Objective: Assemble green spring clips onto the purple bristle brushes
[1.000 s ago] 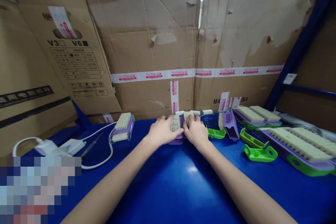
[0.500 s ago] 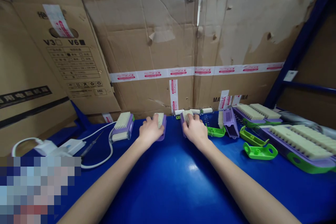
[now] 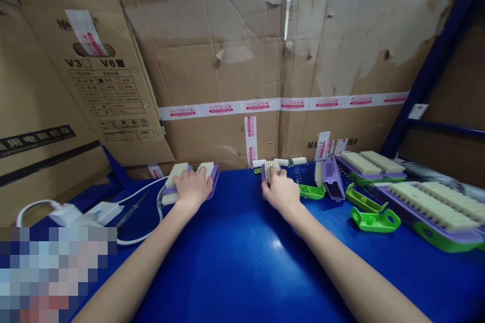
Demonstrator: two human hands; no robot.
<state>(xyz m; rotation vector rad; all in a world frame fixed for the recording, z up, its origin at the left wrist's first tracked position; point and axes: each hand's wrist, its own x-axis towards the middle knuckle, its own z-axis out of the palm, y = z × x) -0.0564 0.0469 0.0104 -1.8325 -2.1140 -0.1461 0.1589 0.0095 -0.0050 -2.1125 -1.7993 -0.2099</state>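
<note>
Brushes [image 3: 205,167] [image 3: 270,167], oblong, perhaps plastic, under hands [image 3: 193,189] [image 3: 282,190]

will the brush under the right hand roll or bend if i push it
The brush probably won't roll, as its shape looks boxy. It should stay fairly stiff, since its purple plastic looks hard. It may slide easily, because the table looks glossy.
</note>
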